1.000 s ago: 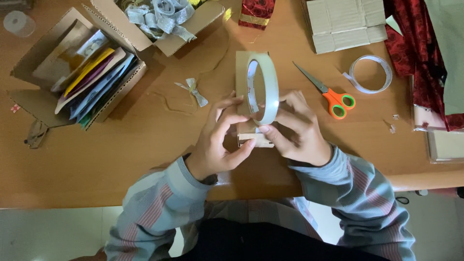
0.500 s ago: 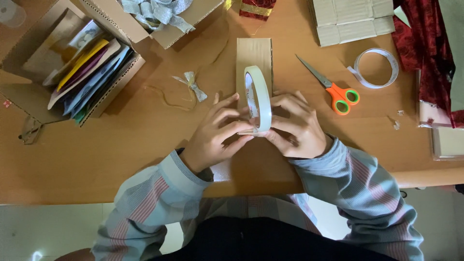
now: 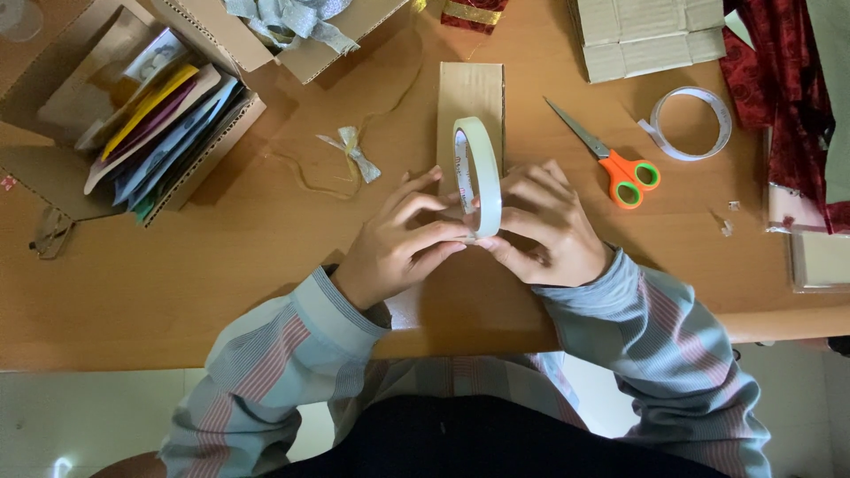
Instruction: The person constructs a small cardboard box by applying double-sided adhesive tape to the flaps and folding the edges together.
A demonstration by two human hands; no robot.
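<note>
A white roll of tape (image 3: 478,173) stands on edge over a small brown cardboard piece (image 3: 471,93) on the wooden table (image 3: 239,265). My left hand (image 3: 397,241) and my right hand (image 3: 547,226) meet at the roll's near edge, fingertips pinching it from both sides. What lies under my fingers is hidden.
Orange-handled scissors (image 3: 611,158) lie right of the roll, and a thin tape ring (image 3: 691,122) beyond them. A small ribbon bow (image 3: 354,152) sits to the left. An open cardboard box of coloured papers (image 3: 159,124) is far left, folded cardboard (image 3: 646,35) and red fabric (image 3: 779,71) at the far right.
The tape roll has turned more edge-on and both hands have closed in at its near edge. The view has shifted slightly.
</note>
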